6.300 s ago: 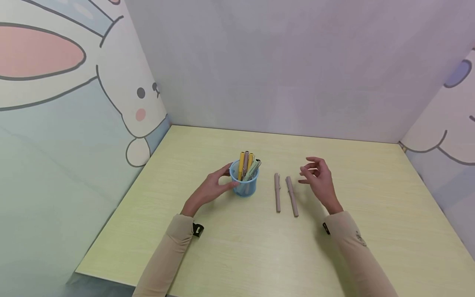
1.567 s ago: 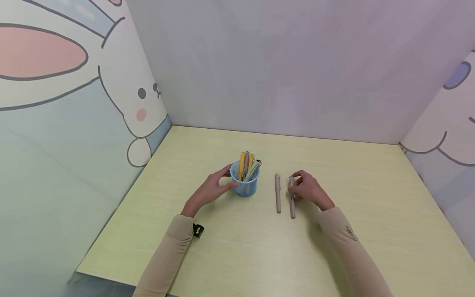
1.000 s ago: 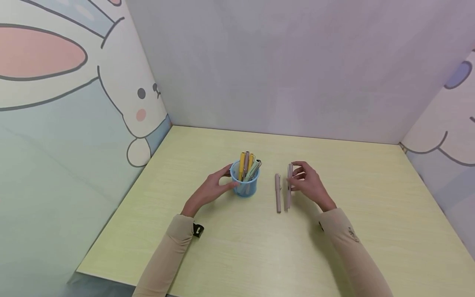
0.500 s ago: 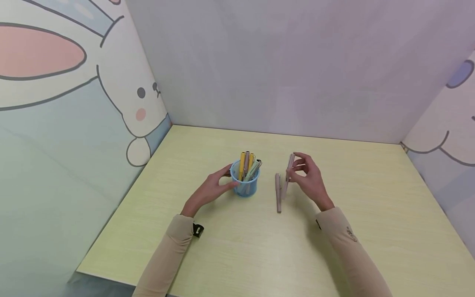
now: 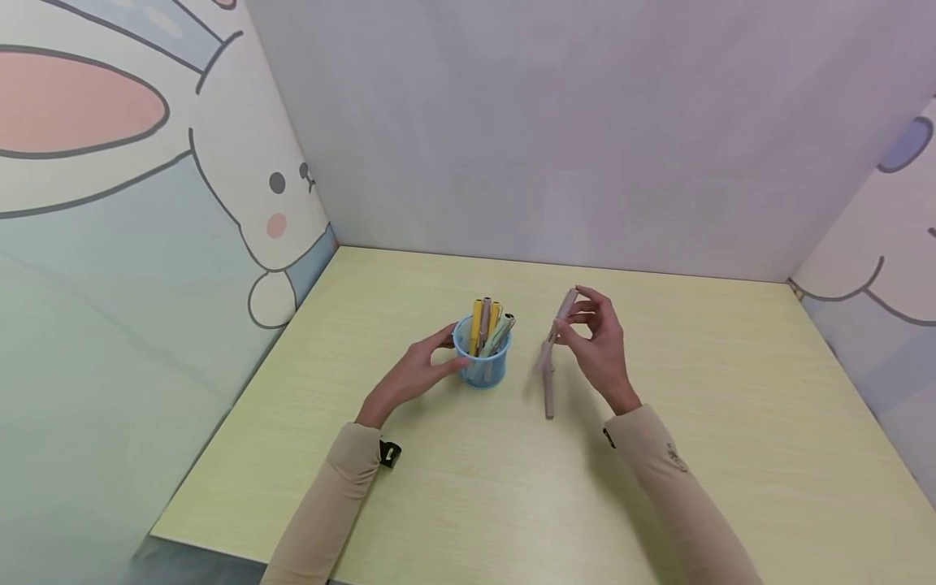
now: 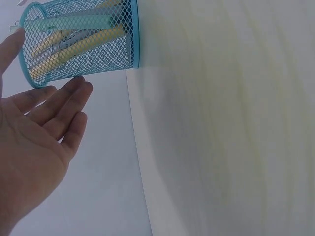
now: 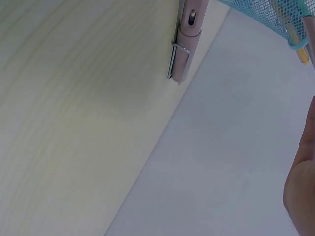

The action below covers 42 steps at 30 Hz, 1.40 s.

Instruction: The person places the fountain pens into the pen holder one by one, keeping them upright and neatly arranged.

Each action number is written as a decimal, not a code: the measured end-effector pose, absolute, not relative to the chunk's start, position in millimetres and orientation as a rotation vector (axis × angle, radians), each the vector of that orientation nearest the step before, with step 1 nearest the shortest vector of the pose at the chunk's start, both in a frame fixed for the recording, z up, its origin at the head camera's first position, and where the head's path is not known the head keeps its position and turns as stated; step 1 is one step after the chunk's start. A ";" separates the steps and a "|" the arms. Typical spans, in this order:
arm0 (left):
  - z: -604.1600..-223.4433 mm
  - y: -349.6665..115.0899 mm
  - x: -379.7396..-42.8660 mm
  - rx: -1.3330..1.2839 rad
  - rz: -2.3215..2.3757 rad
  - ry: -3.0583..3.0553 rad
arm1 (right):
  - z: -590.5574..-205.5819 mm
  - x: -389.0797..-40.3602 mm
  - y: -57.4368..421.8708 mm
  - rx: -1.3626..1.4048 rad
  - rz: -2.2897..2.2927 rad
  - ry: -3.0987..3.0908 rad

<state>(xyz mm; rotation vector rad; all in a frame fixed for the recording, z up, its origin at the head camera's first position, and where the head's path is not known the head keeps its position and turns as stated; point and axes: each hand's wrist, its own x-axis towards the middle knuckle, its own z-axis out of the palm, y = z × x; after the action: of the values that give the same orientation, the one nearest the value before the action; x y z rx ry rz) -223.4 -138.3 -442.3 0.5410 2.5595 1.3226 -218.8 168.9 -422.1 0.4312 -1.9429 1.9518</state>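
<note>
A blue mesh pen cup [image 5: 483,375] stands upright on the table, holding several pens: yellow ones [image 5: 476,323], a mauve one and a mint green one [image 5: 499,333]. My left hand [image 5: 417,377] holds the cup by its left side, thumb at the front and fingers behind; the left wrist view shows the thumb at the rim. Right of the cup, my right hand [image 5: 603,351] pinches a mauve pen [image 5: 567,304], raised and tilted with its lower end toward the cup. Below that end a second mauve pen [image 5: 549,396] lies on the table; its clip shows in the right wrist view.
The pale yellow table [image 5: 468,487] meets a plain grey wall [image 5: 556,146] at the back. Side walls with cartoon rabbits [image 5: 241,179] stand left and right. The table's front edge shows at lower left.
My right hand took hold of the right-hand mauve pen, lifted it off the table, and moved it up and left while tilting it. My left hand and the cup have stayed put.
</note>
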 end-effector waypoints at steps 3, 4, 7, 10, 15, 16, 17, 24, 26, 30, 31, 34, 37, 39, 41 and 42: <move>-442.2 -138.3 -223.7 0.539 1.320 2.558 | -431.4 -224.2 166.4 0.442 1.956 -1.904; -442.2 -138.3 -223.8 0.535 1.319 2.557 | -434.6 -226.1 165.8 0.447 1.955 -1.889; -442.3 -138.1 -224.1 0.536 1.319 2.554 | -435.6 -226.3 161.8 0.478 1.951 -1.826; -442.6 -137.8 -224.5 0.539 1.321 2.554 | -434.8 -226.2 157.5 0.511 1.957 -1.778; -443.6 -138.5 -224.2 0.556 1.321 2.553 | -433.2 -223.4 149.6 0.513 1.960 -1.773; -444.0 -139.0 -224.1 0.560 1.321 2.554 | -432.9 -222.8 147.7 0.505 1.961 -1.772; -443.9 -139.3 -223.8 0.564 1.322 2.553 | -432.7 -222.2 146.0 0.496 1.962 -1.772; -445.1 -141.3 -223.0 0.557 1.318 2.554 | -429.7 -219.6 136.7 0.480 1.988 -1.681; -444.6 -141.5 -222.3 0.562 1.313 2.555 | -428.5 -218.7 134.6 0.489 2.002 -1.641; -445.3 -142.5 -223.3 0.570 1.306 2.561 | -427.2 -219.9 129.4 0.503 2.029 -1.575; -445.3 -142.7 -223.7 0.569 1.305 2.563 | -427.0 -220.5 128.0 0.506 2.036 -1.564; -446.1 -143.4 -225.1 0.570 1.312 2.561 | -426.9 -222.4 123.6 0.505 2.054 -1.551; -447.2 -144.3 -226.5 0.568 1.314 2.562 | -427.9 -224.2 119.5 0.495 2.068 -1.561; -447.8 -144.9 -227.0 0.568 1.315 2.563 | -429.0 -225.2 116.9 0.490 2.073 -1.572; -447.9 -145.4 -227.4 0.567 1.315 2.563 | -430.4 -225.9 114.7 0.490 2.069 -1.592; -447.8 -145.5 -227.5 0.567 1.316 2.562 | -430.9 -226.1 113.6 0.492 2.066 -1.604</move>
<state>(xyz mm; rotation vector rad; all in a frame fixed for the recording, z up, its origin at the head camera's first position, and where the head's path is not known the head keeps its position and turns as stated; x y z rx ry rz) -227.5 -145.5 -447.8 0.5674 2.5620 1.3162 -226.1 113.6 -430.9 0.4918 -1.6043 2.0663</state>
